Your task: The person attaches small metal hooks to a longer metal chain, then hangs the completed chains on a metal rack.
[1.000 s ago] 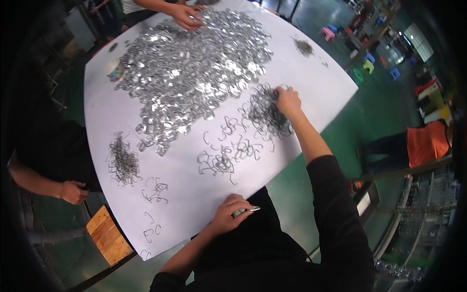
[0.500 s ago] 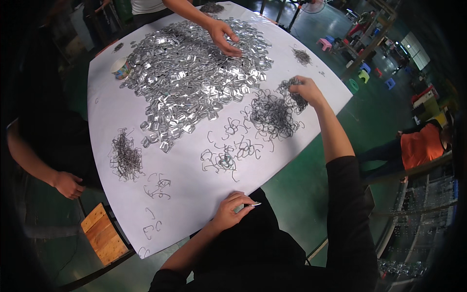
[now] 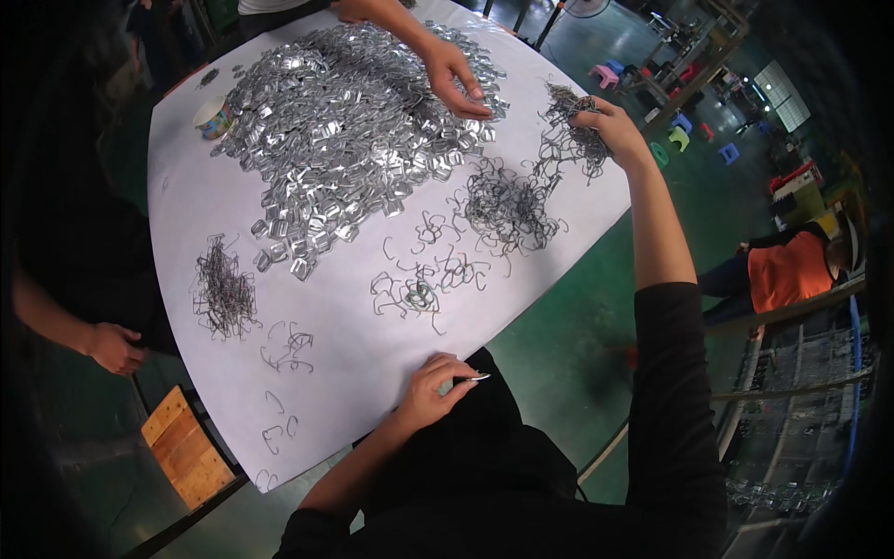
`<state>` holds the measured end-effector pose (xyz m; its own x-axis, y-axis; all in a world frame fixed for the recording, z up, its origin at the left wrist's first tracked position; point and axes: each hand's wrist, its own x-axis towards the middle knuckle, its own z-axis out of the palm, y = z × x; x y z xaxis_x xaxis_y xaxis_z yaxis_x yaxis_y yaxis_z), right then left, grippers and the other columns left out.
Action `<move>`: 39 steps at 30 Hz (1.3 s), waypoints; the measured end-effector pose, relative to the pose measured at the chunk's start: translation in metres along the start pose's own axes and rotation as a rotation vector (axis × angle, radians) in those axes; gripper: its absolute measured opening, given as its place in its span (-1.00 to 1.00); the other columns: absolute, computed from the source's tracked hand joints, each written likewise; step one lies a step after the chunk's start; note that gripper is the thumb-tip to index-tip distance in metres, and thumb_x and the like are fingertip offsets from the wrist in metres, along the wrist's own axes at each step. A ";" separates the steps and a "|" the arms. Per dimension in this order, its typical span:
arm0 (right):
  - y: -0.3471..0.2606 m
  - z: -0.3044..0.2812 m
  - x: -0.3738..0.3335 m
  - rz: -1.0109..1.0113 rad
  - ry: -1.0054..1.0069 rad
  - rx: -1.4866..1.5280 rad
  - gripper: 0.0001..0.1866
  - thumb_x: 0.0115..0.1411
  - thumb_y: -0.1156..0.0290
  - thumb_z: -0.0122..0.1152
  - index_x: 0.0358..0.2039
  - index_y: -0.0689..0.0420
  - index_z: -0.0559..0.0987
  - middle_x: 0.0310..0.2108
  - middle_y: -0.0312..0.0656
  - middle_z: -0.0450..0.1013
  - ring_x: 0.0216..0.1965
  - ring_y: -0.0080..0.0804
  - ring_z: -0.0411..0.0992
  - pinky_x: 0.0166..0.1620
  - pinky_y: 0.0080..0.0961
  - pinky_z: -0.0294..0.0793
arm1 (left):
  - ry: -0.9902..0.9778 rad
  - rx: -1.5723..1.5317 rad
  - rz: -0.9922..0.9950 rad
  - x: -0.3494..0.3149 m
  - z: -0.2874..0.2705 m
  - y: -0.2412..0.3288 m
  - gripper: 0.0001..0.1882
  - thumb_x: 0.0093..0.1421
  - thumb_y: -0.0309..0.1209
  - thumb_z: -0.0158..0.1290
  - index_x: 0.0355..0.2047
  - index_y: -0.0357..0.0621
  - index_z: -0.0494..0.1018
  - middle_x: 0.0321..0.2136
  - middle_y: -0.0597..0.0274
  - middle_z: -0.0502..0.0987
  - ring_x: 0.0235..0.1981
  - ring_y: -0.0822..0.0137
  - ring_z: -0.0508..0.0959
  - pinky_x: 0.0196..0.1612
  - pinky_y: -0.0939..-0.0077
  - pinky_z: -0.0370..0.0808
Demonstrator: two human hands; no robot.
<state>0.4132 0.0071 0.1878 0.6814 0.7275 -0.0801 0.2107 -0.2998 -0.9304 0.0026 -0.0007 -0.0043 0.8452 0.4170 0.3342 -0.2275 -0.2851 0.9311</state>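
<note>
My left hand [image 3: 430,393] is at the table's near edge, thumb and fingers pinched on a small, thin silver metal piece [image 3: 480,377]. Toward the far right, my right hand [image 3: 615,132] is closed on a tangled clump of bent wire hooks [image 3: 585,142]. Some hooks dangle below its fingers over the white tabletop [image 3: 354,382]. Nearer to me lies a larger heap of wire hooks [image 3: 507,210], with scattered loose hooks [image 3: 419,293] beside it. A wide pile of shiny, flat silver metal pieces [image 3: 345,140] covers the table's middle and far part.
A co-worker's hand [image 3: 454,82] reaches over the pile's far right. Another person's hand [image 3: 116,348] hangs left of the table. A paper cup [image 3: 213,118] stands by the pile; another wire heap [image 3: 223,291] lies on the left. A wooden stool [image 3: 186,449] is below.
My right hand has moved farther away and to the right, with wire hooks in its fingers. The co-worker's hand has shifted right. My left hand keeps its pinch, and the whole view has shifted slightly.
</note>
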 end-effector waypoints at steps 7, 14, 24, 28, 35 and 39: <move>0.075 0.028 0.003 0.055 0.049 -0.174 -0.75 -0.14 0.52 0.25 -0.35 0.17 0.60 -0.48 -0.23 0.50 -0.49 -0.51 0.39 -0.35 -0.55 0.40 | -0.007 -0.006 0.020 -0.001 -0.002 0.001 -0.83 -0.05 -0.60 0.20 -0.40 -0.21 0.51 -0.42 0.23 0.53 -0.33 0.29 0.50 -0.23 0.49 0.42; 0.025 -0.010 0.013 0.035 0.036 -0.069 -0.64 -0.11 0.54 0.22 -0.21 0.26 0.52 -0.41 -0.24 0.50 -0.49 -0.55 0.44 -0.42 -0.61 0.42 | 0.005 -0.029 0.013 0.001 0.002 0.002 -0.84 -0.05 -0.59 0.20 -0.41 -0.18 0.51 -0.44 0.25 0.54 -0.36 0.30 0.50 -0.24 0.49 0.41; -0.107 -0.026 0.021 -0.047 0.019 -0.106 -0.76 -0.03 0.53 0.16 -0.28 0.21 0.48 -0.42 -0.21 0.49 -0.49 -0.50 0.50 -0.43 -0.57 0.54 | 0.006 -0.026 -0.044 0.001 -0.003 0.002 -0.84 -0.06 -0.59 0.19 -0.41 -0.21 0.51 -0.44 0.20 0.53 -0.32 0.24 0.51 -0.20 0.45 0.43; -0.136 -0.043 0.050 -0.111 0.017 -0.156 -0.78 -0.05 0.47 0.21 -0.33 0.21 0.50 -0.40 -0.20 0.50 -0.44 -0.48 0.51 -0.38 -0.52 0.56 | -0.009 -0.054 -0.058 0.002 -0.001 0.002 -0.84 -0.06 -0.59 0.20 -0.41 -0.21 0.51 -0.44 0.18 0.53 -0.31 0.24 0.51 -0.21 0.45 0.43; -0.177 -0.004 0.080 -0.213 0.060 -0.179 -0.89 0.00 0.50 0.12 -0.49 0.12 0.62 -0.51 -0.20 0.51 -0.52 -0.43 0.47 -0.48 -0.46 0.46 | 0.011 -0.049 -0.050 0.004 -0.005 0.006 -0.84 -0.05 -0.59 0.18 -0.40 -0.18 0.51 -0.45 0.24 0.53 -0.37 0.31 0.51 -0.26 0.52 0.41; -0.175 0.025 0.096 -0.183 0.052 -0.297 -0.85 -0.02 0.41 0.18 -0.42 0.17 0.59 -0.45 -0.18 0.52 -0.48 -0.43 0.50 -0.43 -0.44 0.51 | -0.019 -0.081 -0.108 0.005 -0.009 0.006 -0.86 -0.03 -0.58 0.17 -0.40 -0.18 0.51 -0.43 0.24 0.54 -0.34 0.30 0.51 -0.21 0.49 0.41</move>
<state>0.4244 0.1448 0.3343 0.6470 0.7554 0.1039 0.5218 -0.3393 -0.7827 0.0011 0.0073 0.0044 0.8755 0.4251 0.2298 -0.1726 -0.1690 0.9704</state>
